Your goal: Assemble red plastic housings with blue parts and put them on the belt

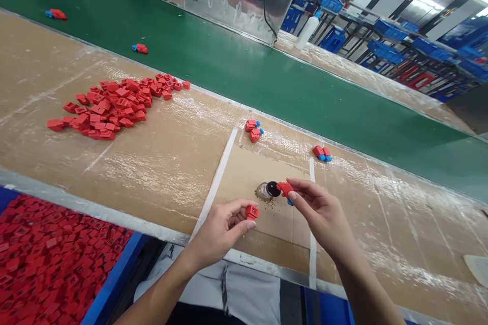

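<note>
Between the thumb and fingers of my left hand (224, 228) is a small red hollow plastic block (251, 212), its square opening facing up. My right hand (318, 208) pinches a red plastic piece (284, 189) with a blue part (290, 202) low on it. The red piece is beside the black top (273, 189) of a small round clear container (263, 192); I cannot tell whether they touch. Brownish specks lie around the container on a cardboard sheet (282, 231). Two red-and-blue pieces (254, 134) lie behind it, and two more (322, 152) to the right.
A heap of red blocks (114, 106) lies on the table at left. A blue bin (114, 277) full of red blocks stands at lower left. Two red-and-blue pieces (141, 48) ride the green belt (213, 56) behind. A white bottle (308, 30) stands beyond it.
</note>
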`<state>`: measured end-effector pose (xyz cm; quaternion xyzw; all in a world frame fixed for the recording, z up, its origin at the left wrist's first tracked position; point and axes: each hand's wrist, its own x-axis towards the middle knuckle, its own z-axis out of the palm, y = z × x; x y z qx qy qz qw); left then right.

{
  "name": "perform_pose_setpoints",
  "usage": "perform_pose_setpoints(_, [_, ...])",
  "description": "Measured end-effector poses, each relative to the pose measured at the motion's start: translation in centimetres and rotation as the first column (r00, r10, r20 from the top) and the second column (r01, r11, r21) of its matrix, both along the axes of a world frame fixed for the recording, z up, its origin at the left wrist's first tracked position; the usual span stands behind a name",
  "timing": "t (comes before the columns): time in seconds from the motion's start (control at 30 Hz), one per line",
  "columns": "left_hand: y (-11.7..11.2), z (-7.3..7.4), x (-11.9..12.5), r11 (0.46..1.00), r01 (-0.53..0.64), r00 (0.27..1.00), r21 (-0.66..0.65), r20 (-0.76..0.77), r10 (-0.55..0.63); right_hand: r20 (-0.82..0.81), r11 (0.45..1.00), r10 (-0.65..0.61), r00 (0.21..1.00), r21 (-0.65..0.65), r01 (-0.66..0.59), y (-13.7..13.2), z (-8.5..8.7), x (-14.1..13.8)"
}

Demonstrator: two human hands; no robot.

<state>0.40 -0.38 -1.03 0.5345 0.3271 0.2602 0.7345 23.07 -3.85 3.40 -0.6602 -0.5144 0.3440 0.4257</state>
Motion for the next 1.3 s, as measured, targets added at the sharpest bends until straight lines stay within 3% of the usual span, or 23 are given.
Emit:
perform_pose_setpoints(0.13, [0.0, 0.0, 0.0, 1.0, -0.003, 1.0, -0.003, -0.004, 0.003, 0.26, 0.996, 0.021, 0.965, 0.078, -0.043, -0.1, -0.2, -0.2])
perform_pose_setpoints(0.27, [0.0, 0.0, -0.1, 1.0, -0.005, 1.0, -0.017, 0.004, 0.005, 0.393, 0.984, 0.035, 0.919, 0.147, -0.1, -0.3, 0.0, -0.3])
perform_pose_setpoints(0.57, [-0.1, -0.1, 0.0, 0.998, 0.004, 0.999, -0.069, 0.049, -0.001, 0.384, 0.959, 0.158, 0.91, 0.159, -0.233, -1.6, 2.1, -2.8])
perform_pose_setpoints(0.83, [-0.1, -0.1, 0.0, 0.998, 0.012, 0.996, -0.055, 0.092, -0.007, 0.401, 0.935, 0.229, 0.887, 0.164, -0.315, -1.8, 0.8, -3.7])
perform_pose_setpoints(1.3, [0.0, 0.4, 0.1, 0.998, 0.026, 0.993, -0.055, 0.12, -0.019, 0.417, 0.929, 0.263, 0.87, 0.135, -0.345, -2.0, 0.2, -3.8])
